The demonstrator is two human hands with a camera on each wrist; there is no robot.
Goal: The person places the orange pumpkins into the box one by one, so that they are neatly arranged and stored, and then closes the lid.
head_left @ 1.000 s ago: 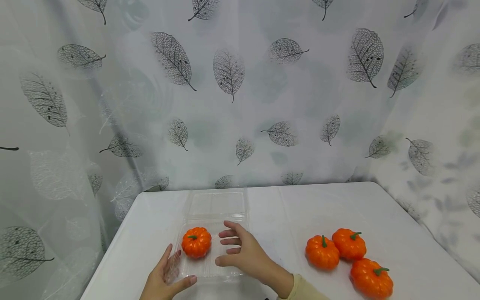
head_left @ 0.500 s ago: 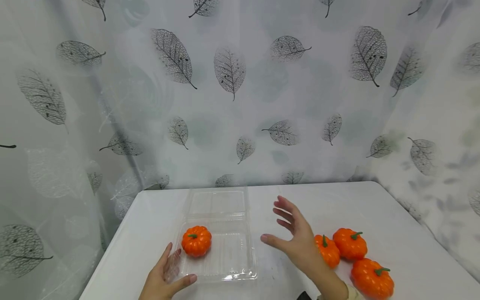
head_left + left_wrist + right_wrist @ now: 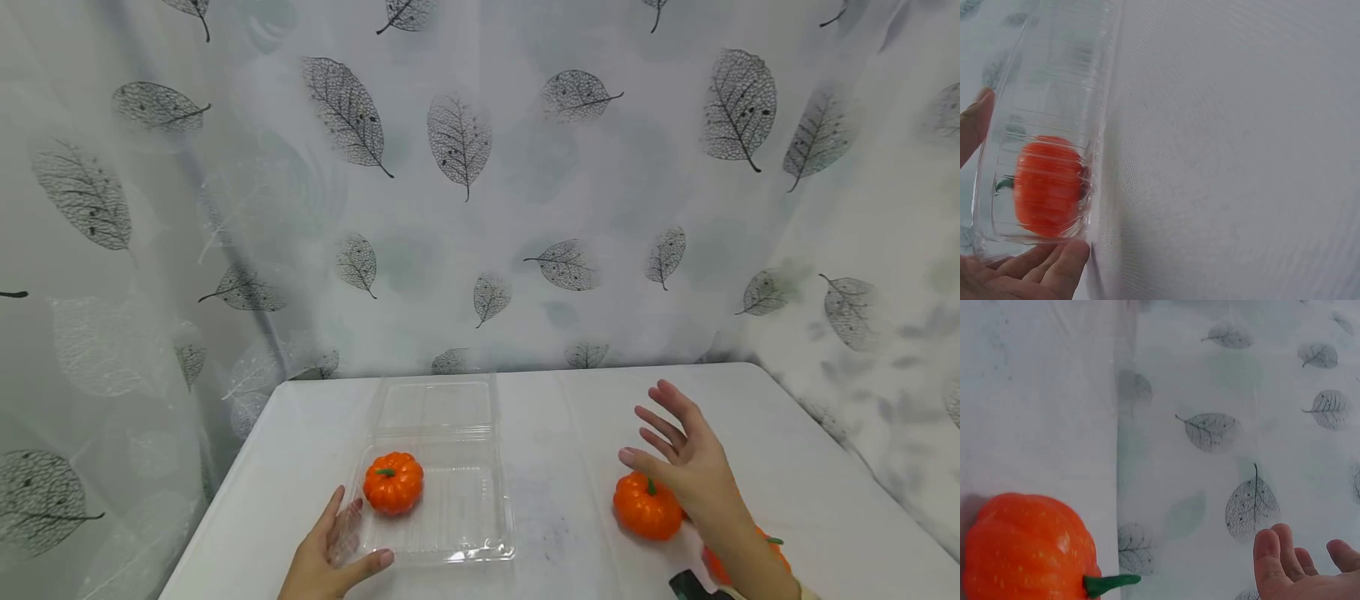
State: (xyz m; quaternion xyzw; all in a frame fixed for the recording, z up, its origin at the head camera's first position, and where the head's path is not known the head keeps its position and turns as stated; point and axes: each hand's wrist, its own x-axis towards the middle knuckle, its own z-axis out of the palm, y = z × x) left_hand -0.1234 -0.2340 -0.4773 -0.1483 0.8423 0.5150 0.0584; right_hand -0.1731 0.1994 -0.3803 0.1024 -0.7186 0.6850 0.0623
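A clear plastic clamshell box lies with its lid folded back. One small orange toy pumpkin sits in its left half, and shows through the clear wall in the left wrist view. My left hand rests at the box's near left corner, thumb along the front and fingers at the left side. Over the pumpkins on the right, my right hand is held up with fingers spread and nothing in it. Below its thumb is a pumpkin; another pumpkin is partly behind the forearm.
The white table ends at a leaf-printed curtain at the back and sides. A black object is at the right wrist. A large orange pumpkin with a green stem fills the lower left of the right wrist view.
My right hand has moved from above the box rightward to the pumpkins, covering most of the back one. The left hand, the box and the pumpkin in it have stayed in place.
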